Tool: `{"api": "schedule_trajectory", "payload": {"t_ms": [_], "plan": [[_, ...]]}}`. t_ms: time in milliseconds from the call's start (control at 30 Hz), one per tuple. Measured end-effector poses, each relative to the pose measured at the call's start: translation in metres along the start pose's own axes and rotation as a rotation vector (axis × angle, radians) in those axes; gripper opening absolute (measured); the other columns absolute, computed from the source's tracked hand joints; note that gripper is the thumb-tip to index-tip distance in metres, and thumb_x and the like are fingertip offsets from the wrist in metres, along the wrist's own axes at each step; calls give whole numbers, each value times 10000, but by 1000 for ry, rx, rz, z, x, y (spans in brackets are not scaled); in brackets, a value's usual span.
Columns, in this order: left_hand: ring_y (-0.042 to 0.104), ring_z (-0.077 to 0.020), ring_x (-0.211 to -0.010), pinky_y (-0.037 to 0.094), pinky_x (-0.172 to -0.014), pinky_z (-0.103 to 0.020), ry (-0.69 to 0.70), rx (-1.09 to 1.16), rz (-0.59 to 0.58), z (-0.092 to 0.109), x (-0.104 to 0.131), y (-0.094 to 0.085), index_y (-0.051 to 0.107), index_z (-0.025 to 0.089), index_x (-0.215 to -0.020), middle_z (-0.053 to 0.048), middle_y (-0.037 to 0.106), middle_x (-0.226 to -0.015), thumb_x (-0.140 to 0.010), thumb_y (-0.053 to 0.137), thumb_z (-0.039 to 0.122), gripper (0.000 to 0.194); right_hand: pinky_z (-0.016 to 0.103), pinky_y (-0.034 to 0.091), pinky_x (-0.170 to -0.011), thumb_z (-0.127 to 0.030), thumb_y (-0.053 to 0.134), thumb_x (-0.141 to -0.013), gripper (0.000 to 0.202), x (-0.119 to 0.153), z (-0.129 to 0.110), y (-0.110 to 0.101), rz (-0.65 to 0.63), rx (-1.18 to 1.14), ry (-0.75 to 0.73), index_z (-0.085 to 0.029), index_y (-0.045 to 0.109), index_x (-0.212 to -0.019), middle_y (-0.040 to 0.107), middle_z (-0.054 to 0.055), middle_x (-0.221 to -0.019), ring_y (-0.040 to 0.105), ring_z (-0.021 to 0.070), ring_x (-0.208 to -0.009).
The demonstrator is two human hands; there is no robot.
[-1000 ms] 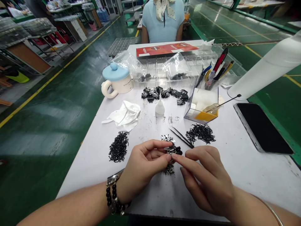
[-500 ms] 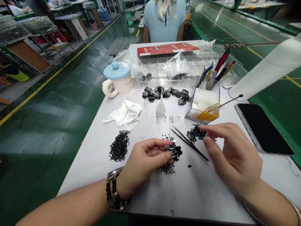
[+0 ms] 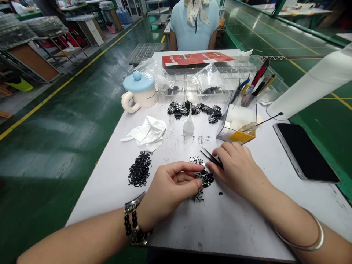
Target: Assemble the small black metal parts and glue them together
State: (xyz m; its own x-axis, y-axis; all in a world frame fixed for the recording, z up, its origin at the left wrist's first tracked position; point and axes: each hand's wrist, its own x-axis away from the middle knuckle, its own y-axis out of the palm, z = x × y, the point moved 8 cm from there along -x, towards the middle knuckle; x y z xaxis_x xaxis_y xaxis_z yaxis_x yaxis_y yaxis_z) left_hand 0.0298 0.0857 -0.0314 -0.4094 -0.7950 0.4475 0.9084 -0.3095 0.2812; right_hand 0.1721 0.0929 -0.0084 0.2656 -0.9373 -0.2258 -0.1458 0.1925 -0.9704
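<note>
Right hand, having shifted inward, is covering the near end of black tweezers slanting forward-left, grip indiscernible; left hand is pinching a small metal part above the surface.

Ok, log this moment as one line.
left hand: fingertips at small metal parts | right hand: over tweezers, grip unclear | black-piece pile: left side | white cloth: beyond pile
</note>
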Motion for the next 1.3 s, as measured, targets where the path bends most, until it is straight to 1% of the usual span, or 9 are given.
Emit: {"api": "schedule_trajectory", "payload": {"t_ms": [133,233,300,367,433,533,733,1033,1300], "plan": [[653,-58,-652,516,-613,-84,54,-51,23,4,2,1,740,186,-865,8,696,-693,-684,747,116,195,373,379,-665,-241,509,-855,146,-1,1,2,17,-24,80,-148,545,-748,562,101,-772,510,249,-758],[649,-63,-695,520,-631,-86,113,-98,41,8,3,-1,726,199,-895,11,676,-744,-691,739,119,220,293,428,-577,-264,478,-894,125,6,13,-20,68,-139,181,-168,516,-823,586,46,-720,553,182,-660],[648,-67,-716,524,-646,-95,151,-129,47,10,4,-2,713,215,-926,13,665,-776,-700,733,127,243,214,429,-492,-301,448,-929,124,13,22,-38,105,-352,241,-193,502,-902,609,7,-723,575,125,-607],[649,-74,-733,528,-662,-107,176,-158,54,12,4,-4,703,224,-941,10,666,-796,-712,728,143,244,170,445,-483,-314,451,-937,109,19,19,-48,66,-549,183,-229,514,-963,621,-21,-742,591,94,-605],[653,-85,-743,533,-673,-119,184,-179,65,13,4,-5,697,218,-933,3,676,-790,-718,728,163,224,154,457,-490,-292,481,-925,89,23,8,-50,-27,-617,69,-265,538,-988,631,-41,-750,601,83,-608],[664,-98,-727,540,-663,-133,169,-195,79,13,3,-7,696,202,-896,-6,694,-758,-712,733,182,189,159,451,-478,-266,522,-903,90,29,-1,-44,-94,-581,7,-288,564,-979,662,-59,-777,615,78,-603],[690,-114,-703,552,-634,-143,142,-192,91,10,2,-7,695,189,-867,-14,723,-737,-707,730,173,164,179,438,-467,-282,529,-896,73,31,-4,-38,-43,-524,30,-271,582,-945,666,-72,-739,578,64,-527],[694,-93,-691,544,-627,-117,154,-179,113,11,1,-8,700,193,-854,2,731,-728,-706,729,150,157,151,407,-449,-277,534,-897,46,31,-6,-36,-34,-533,74,-274,577,-913,637,-106,-686,531,29,-479],[675,-61,-619,512,-573,-91,43,-83,69,6,1,-7,715,205,-844,18,736,-683,-700,753,165,155,157,433,-512,-235,552,-888,44,33,-9,-48,119,-462,1,-237,589,-912,667,-73,-720,578,41,-535]]}}
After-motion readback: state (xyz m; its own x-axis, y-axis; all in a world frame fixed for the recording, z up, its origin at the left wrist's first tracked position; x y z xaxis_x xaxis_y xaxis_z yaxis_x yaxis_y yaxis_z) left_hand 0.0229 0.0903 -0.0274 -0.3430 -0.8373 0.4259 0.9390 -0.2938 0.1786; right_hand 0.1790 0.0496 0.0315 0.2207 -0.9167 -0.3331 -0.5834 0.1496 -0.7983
